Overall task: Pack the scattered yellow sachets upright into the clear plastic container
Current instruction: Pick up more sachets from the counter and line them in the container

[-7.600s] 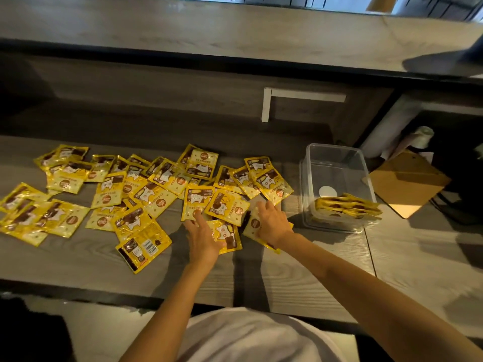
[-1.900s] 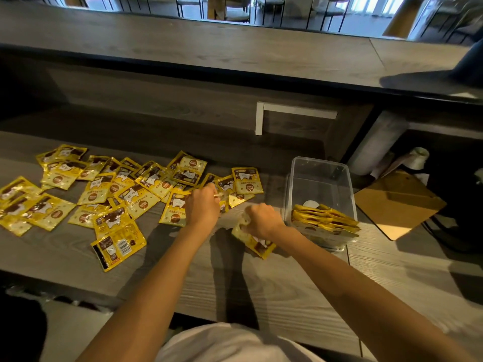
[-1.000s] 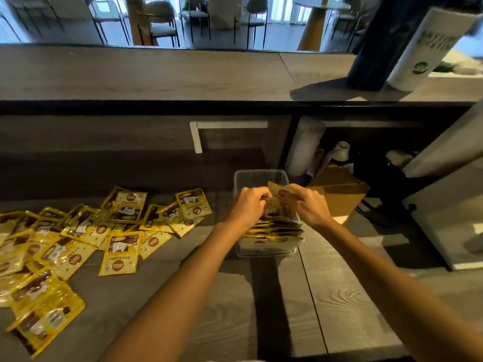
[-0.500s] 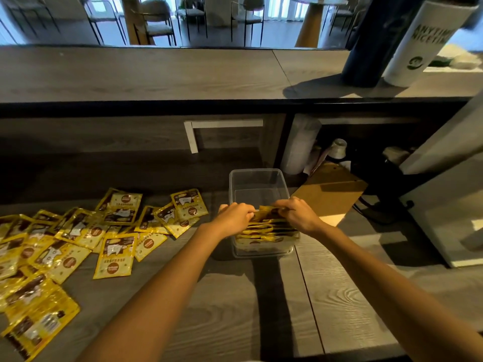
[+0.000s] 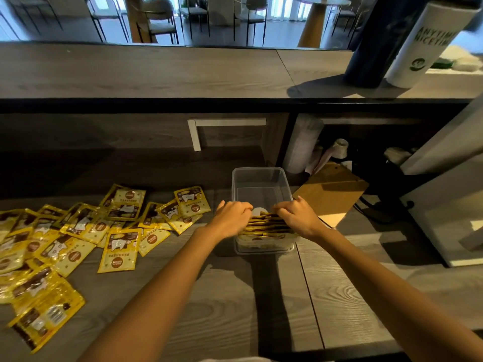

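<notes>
Viewing remotely, I record the left hand (image 5: 231, 220) and right hand (image 5: 298, 218) curled onto opposite ends of the packed sachets (image 5: 266, 227), apparently squaring them on edge at the 6 o'clock end of the clear container (image 5: 261, 178), while loose sachets (image 5: 117, 246) lie flat at 9 o'clock.

A clear plastic container (image 5: 261, 178) stands open on the counter (image 5: 235, 296), a row of sachets (image 5: 266, 227) packed upright at its six o'clock end, while loose sachets (image 5: 120, 246), yellow with brown print, lie flat and overlapping toward nine o'clock.
</notes>
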Motion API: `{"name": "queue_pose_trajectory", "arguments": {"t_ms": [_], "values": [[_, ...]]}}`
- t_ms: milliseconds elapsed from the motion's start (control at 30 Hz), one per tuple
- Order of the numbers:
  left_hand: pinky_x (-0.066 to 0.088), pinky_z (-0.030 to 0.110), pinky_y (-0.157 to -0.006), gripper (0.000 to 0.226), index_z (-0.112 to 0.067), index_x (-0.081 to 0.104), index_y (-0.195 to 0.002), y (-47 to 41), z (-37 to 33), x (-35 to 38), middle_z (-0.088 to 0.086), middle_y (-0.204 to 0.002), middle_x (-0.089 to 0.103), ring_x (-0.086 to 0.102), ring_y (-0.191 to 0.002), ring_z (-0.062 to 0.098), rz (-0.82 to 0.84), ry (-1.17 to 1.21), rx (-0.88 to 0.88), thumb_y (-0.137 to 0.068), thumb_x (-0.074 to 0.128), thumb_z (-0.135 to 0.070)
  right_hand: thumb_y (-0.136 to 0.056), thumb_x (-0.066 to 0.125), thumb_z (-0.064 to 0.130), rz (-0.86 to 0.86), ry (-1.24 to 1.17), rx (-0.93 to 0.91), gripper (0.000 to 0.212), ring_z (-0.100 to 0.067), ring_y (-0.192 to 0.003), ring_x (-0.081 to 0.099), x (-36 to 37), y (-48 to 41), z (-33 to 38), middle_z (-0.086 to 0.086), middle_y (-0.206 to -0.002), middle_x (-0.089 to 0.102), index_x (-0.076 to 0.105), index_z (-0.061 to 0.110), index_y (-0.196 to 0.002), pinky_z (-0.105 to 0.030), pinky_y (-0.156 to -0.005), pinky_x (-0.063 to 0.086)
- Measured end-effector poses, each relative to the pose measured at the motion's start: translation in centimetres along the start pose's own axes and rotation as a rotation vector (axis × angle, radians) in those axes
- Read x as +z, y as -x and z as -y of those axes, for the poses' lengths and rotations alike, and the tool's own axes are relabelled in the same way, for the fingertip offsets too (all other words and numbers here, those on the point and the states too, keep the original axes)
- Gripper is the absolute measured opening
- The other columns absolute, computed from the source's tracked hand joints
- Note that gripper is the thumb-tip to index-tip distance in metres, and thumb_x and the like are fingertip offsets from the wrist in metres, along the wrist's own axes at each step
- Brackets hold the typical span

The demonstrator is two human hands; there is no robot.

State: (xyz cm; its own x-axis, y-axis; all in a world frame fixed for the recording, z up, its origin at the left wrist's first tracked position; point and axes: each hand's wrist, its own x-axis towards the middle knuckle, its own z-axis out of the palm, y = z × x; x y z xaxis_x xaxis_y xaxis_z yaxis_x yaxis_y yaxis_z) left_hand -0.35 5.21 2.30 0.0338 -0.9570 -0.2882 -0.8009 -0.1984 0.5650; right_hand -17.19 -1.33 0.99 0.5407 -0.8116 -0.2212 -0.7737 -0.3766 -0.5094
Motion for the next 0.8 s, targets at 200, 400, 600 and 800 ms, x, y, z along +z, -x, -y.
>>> {"name": "queue_pose_trajectory", "arguments": {"t_ms": [200,400,600,800], "values": [[0.038,0.039,-0.107,0.038,-0.013,0.051,-0.130,0.8,2.3,-1.5,0.010,-0.135,0.053,0.047,-0.124,0.024,-0.280,0.049,-0.132,-0.096,0.036,-0.008,-0.094,0.044,0.020,-0.203,0.141,-0.158,0.031,-0.018,-0.130,0.043,1.0,-0.3,5.3,-0.007,-0.129,0.059,0.060,0.012,-0.118,-0.036,-0.119,0.003],[0.041,0.038,-0.097,0.034,-0.009,0.055,-0.125,4.3,9.6,-2.7,0.013,-0.132,0.052,0.050,-0.120,0.030,-0.421,0.017,-0.410,-0.096,0.037,-0.008,-0.088,0.048,0.008,-0.121,0.137,-0.420,0.031,-0.030,-0.119,0.051,7.5,-2.2,13.0,-0.016,-0.121,0.062,0.060,0.004,-0.116,-0.037,-0.107,0.032],[0.034,0.042,-0.108,0.044,-0.010,0.040,-0.139,9.2,18.4,-2.2,0.013,-0.148,0.034,0.035,-0.135,0.032,-0.269,-0.082,-0.622,-0.095,0.040,-0.009,-0.092,0.044,0.014,0.346,0.342,-0.413,0.052,-0.029,-0.141,0.024,15.2,-3.7,18.1,-0.012,-0.152,0.029,0.032,0.013,-0.143,-0.041,-0.114,0.021],[0.023,0.037,-0.116,0.068,-0.021,0.003,-0.151,12.5,22.9,-0.2,0.007,-0.159,-0.009,0.001,-0.147,0.027,-0.056,-0.145,-0.520,-0.095,0.034,0.002,-0.096,0.042,0.022,0.519,0.519,-0.417,0.064,-0.024,-0.147,0.001,19.1,-4.2,19.2,-0.006,-0.160,-0.001,0.007,0.016,-0.149,-0.050,-0.117,0.008]]}}
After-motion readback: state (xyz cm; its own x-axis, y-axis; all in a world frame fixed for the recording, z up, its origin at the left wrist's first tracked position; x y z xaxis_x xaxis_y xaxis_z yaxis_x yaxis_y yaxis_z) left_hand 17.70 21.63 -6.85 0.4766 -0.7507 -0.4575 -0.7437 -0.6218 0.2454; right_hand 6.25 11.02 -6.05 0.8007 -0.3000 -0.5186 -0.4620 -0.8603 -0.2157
